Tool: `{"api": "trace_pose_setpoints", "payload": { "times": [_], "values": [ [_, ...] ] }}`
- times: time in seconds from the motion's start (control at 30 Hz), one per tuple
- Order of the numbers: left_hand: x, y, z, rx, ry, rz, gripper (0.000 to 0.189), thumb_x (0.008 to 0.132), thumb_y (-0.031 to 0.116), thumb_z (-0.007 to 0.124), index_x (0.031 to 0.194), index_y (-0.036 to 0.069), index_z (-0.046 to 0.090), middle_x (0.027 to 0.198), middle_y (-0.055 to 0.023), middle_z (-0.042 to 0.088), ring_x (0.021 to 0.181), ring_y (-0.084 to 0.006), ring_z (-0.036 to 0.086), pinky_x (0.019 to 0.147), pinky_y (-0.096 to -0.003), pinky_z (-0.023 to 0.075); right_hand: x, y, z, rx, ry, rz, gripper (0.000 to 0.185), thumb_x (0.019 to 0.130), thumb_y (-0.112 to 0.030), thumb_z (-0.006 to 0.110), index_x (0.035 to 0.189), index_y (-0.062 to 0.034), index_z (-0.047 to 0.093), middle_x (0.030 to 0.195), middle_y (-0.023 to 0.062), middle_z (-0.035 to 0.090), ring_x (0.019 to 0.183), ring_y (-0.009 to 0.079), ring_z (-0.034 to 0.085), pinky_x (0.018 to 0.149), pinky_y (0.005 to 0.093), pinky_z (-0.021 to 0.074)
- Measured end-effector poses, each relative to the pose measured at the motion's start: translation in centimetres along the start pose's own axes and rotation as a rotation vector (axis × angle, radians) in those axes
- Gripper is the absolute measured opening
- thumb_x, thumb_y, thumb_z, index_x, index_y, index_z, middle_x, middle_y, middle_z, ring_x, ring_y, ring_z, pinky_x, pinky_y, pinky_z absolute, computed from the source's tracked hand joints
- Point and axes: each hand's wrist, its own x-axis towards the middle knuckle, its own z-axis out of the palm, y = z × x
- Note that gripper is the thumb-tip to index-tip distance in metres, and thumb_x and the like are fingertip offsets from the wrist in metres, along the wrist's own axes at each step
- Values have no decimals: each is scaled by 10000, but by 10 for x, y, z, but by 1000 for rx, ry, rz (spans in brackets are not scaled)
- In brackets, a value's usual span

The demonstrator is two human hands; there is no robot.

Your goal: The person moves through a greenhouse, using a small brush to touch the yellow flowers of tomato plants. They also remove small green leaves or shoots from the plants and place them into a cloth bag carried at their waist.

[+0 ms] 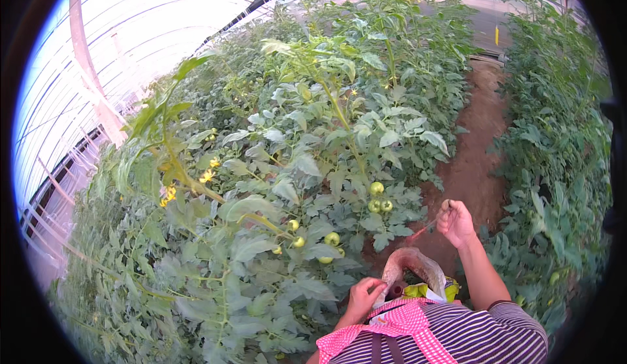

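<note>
My right hand (pixel 456 223) is raised over the soil path, its fingers pinched on a thin stick-like tool (pixel 431 225). The tool's far end is a red blur, so its exact kind is unclear. At my waist hangs an open whitish bag (pixel 423 258) with a dark reddish round object (pixel 396 289) and yellow-green packaging (pixel 415 290) inside. My left hand (pixel 365 296) is at the bag's left edge with fingers bent; whether it grips the edge is unclear. Just ahead of my hands, green tomatoes (pixel 375 188) hang in a cluster on a tomato plant.
Dense tomato plants (pixel 294 177) fill the left and front, with yellow flowers (pixel 207 175) on a near stem. Another plant row (pixel 543 168) borders the narrow soil path (pixel 482 119) on the right. A yellow strip (pixel 496 35) hangs at the far end; a greenhouse post (pixel 88 45) leans upper left.
</note>
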Motion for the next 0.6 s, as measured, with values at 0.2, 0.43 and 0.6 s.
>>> {"api": "trace_pose_setpoints", "payload": {
  "times": [0.2, 0.43, 0.6],
  "values": [
    [88, 79, 12, -94, 191, 167, 94, 762, 78, 678, 745, 7, 619, 816, -76, 656, 775, -162, 620, 718, -278, 474, 26, -68, 20, 47, -148, -88, 249, 897, -285, 453, 748, -91, 498, 570, 12, 475, 471, 119, 399, 402, 231, 334],
    [143, 100, 39, -223, 179, 263, 97, 790, 71, 660, 765, 11, 589, 793, -74, 644, 755, -154, 605, 711, -277, 472, 42, -100, 18, 187, -176, -124, 239, 902, -266, 431, 748, -89, 479, 542, -10, 413, 476, 106, 377, 397, 238, 345],
    [180, 137, 38, -244, 216, 454, 114, 813, 63, 628, 891, -1, 574, 1058, -156, 583, 841, -177, 600, 757, -294, 489, 53, -127, 9, 258, -202, -210, 231, 902, -258, 423, 767, -81, 486, 534, -21, 371, 477, 103, 363, 406, 234, 330]
  ]
}}
